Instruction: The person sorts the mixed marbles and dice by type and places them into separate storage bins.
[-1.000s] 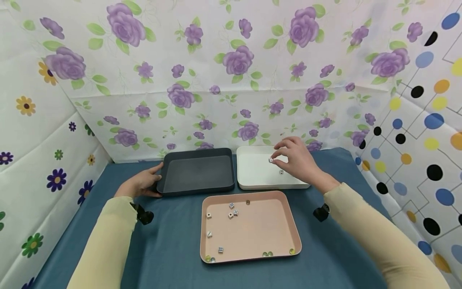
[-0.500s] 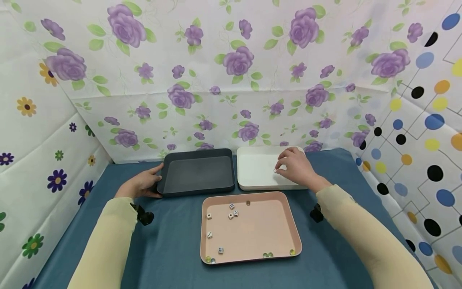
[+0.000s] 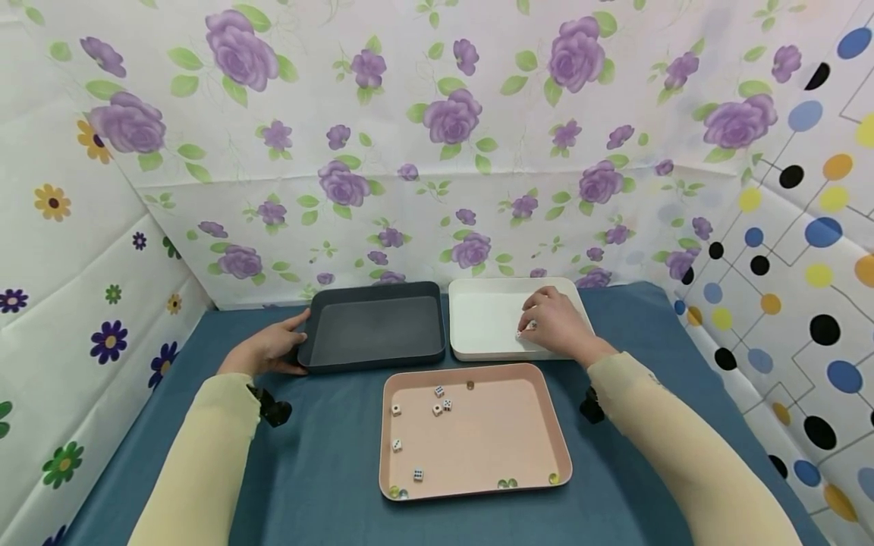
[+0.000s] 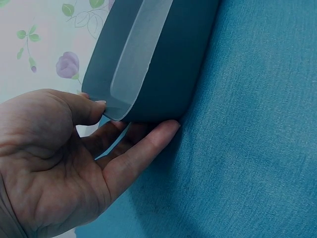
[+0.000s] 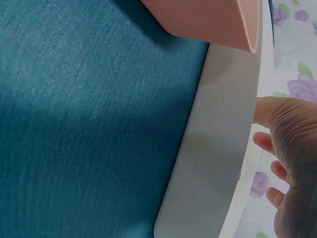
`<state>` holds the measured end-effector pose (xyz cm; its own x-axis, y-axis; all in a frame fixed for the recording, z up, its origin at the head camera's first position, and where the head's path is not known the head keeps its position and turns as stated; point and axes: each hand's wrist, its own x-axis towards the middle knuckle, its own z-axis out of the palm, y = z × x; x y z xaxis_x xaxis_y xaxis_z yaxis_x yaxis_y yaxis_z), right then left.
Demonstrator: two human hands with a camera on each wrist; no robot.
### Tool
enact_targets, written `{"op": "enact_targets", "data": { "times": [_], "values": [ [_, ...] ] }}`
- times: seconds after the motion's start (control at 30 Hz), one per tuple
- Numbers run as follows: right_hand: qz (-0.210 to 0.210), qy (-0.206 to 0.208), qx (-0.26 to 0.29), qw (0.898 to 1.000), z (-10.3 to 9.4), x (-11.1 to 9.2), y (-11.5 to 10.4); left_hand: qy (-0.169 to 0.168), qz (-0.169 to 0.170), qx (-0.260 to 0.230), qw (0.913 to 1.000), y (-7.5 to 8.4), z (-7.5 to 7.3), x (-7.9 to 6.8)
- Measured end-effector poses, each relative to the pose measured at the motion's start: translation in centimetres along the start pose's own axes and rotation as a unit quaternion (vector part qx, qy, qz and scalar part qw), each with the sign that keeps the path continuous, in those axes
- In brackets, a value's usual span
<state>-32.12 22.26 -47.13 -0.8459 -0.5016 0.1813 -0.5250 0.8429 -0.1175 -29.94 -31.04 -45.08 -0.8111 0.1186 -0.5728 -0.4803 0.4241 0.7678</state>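
My left hand (image 3: 269, 346) grips the left end of the dark grey tray (image 3: 372, 362). In the left wrist view the thumb lies at the rim of that tray (image 4: 166, 74), with the fingers against its outer wall. Down inside the white tray (image 3: 478, 318), my right hand (image 3: 556, 322) pinches a small white die (image 3: 519, 334) at its fingertips. Another die (image 3: 533, 324) shows close beside the fingers. In the right wrist view the white tray's wall (image 5: 213, 124) hides the fingertips of the right hand (image 5: 292, 148).
A pink tray (image 3: 478, 440) stands in front, holding several dice (image 3: 438, 410) and several glass beads, including a yellow bead (image 3: 554, 478). All three trays stand on a blue cloth (image 3: 321, 455). A flowered sheet (image 3: 410, 227) rises behind them.
My right hand has lowered the die into the white tray, shifting slightly left and toward the front. My left hand has stayed on the dark grey tray.
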Motion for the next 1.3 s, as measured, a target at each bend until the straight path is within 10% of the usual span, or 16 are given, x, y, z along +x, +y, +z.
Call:
{"op": "enact_targets", "data": {
  "times": [1.3],
  "values": [
    [0.008, 0.013, 0.052, 0.999, -2.5, -0.9, 0.2, -0.003, -0.001, 0.002, 1.0000, 0.0, -0.2, 0.0]
  ]
}}
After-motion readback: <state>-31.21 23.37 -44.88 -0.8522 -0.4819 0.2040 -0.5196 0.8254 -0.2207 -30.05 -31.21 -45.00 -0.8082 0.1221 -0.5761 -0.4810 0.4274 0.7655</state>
